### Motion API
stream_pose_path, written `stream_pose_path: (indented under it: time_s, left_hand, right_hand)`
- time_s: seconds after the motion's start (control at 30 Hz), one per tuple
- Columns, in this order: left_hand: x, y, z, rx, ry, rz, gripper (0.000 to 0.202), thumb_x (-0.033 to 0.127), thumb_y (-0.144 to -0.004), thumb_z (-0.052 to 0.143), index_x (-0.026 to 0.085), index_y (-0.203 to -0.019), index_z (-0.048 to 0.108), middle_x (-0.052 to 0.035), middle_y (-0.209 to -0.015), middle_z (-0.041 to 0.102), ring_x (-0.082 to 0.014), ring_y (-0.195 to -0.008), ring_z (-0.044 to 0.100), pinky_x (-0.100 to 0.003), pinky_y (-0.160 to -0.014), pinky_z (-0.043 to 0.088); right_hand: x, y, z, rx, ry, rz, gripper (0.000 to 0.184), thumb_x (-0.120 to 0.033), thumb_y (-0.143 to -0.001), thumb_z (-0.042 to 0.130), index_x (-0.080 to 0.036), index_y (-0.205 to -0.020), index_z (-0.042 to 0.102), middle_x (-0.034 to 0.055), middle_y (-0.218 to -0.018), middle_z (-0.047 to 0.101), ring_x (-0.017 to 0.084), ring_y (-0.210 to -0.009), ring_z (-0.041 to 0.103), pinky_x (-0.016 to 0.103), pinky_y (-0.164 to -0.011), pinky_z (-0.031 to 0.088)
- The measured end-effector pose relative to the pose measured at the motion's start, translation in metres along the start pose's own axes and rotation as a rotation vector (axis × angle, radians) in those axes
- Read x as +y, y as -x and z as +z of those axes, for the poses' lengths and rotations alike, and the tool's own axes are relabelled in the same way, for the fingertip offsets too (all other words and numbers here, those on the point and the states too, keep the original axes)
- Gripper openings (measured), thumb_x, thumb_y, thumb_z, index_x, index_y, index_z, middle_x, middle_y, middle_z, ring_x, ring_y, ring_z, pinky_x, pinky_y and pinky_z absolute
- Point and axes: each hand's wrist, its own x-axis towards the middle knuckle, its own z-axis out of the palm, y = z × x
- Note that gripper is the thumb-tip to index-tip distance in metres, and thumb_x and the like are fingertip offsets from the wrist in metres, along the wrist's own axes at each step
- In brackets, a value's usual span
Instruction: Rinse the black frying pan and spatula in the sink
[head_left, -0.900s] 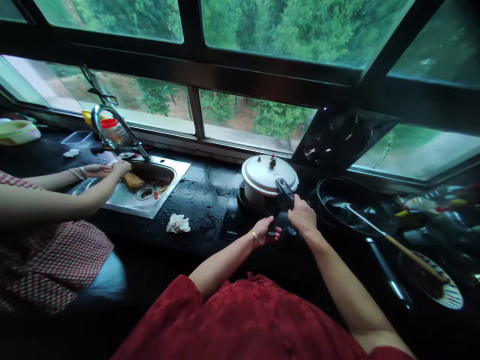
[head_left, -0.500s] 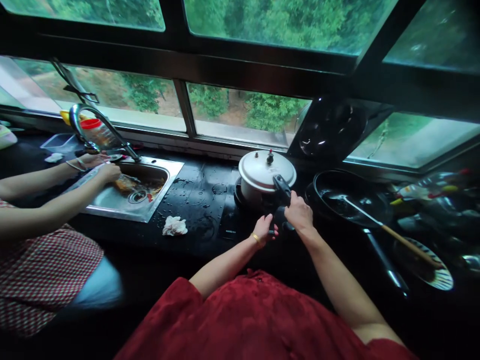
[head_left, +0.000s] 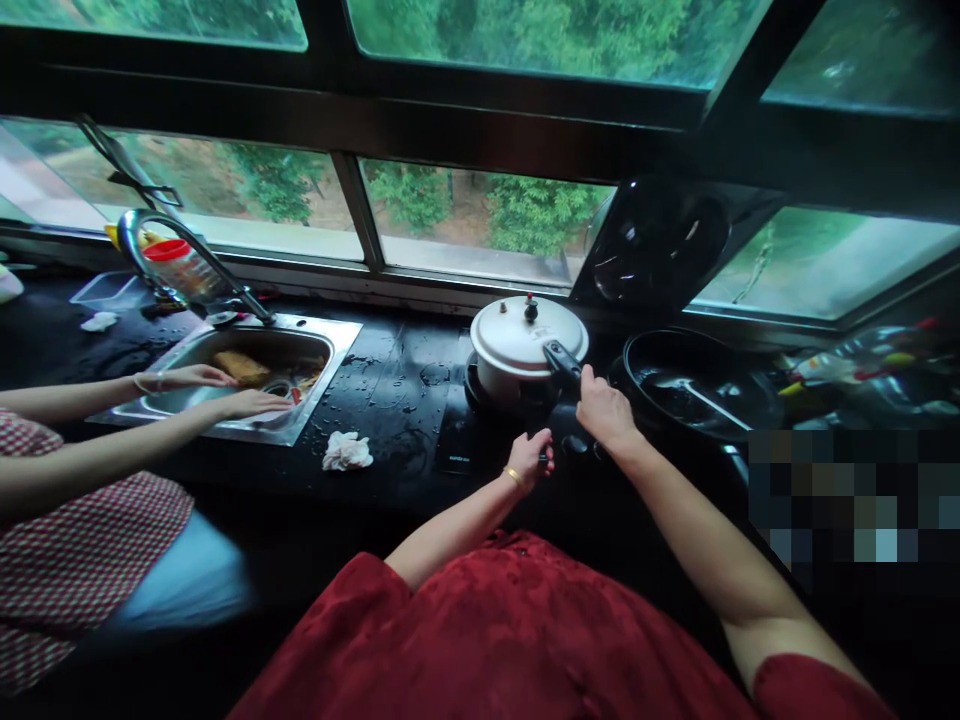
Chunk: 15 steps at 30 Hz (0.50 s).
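A white pressure cooker (head_left: 517,345) stands on a black hob (head_left: 457,440) on the dark worktop. Its black lid handle (head_left: 561,358) points toward me and to the right. My right hand (head_left: 604,412) is closed round the near end of that handle. My left hand (head_left: 531,458), with a gold bracelet at the wrist, is curled shut just below and left of it. What it grips is dark and I cannot make it out. I wear a red top.
Another person in a checked top has both hands (head_left: 225,390) over the steel sink (head_left: 330,355), which holds food scraps under a curved tap (head_left: 161,235). A crumpled white cloth (head_left: 346,452) lies on the wet worktop. Right of the cooker sits a black wok (head_left: 697,395) with a spatula.
The lid handle has swung right and away from my left hand, with my right hand following it. The other person's hands moved from the tap to the sink's front.
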Motion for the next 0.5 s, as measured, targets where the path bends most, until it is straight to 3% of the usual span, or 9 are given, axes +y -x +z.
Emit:
stream_pose_path:
  time_s: [0.27,0.5]
  left_hand:
    - [-0.024,-0.009,0.026,0.092,0.062,0.047,0.042,0.053,-0.067,0.061,0.017,-0.078,0.043,0.0054,-0.051,0.049,-0.0075,-0.035,0.045,-0.02,-0.035,0.033]
    - [-0.019,-0.008,0.02,0.019,0.034,0.024,0.041,0.054,-0.069,0.06,0.017,-0.078,0.045,0.0044,-0.052,0.05,-0.0076,-0.037,0.046,-0.019,-0.035,0.033]
  right_hand:
    - [0.016,-0.005,0.007,-0.029,-0.032,0.015,0.051,-0.013,-0.082,0.043,-0.009,-0.132,0.032,0.0155,-0.098,0.06,0.029,-0.081,0.065,0.034,-0.066,0.047]
    - [0.034,-0.016,0.01,-0.121,-0.061,-0.039,0.026,-0.017,-0.081,0.05,-0.012,-0.106,0.044,0.0131,-0.094,0.062,0.029,-0.084,0.064,0.033,-0.067,0.046]
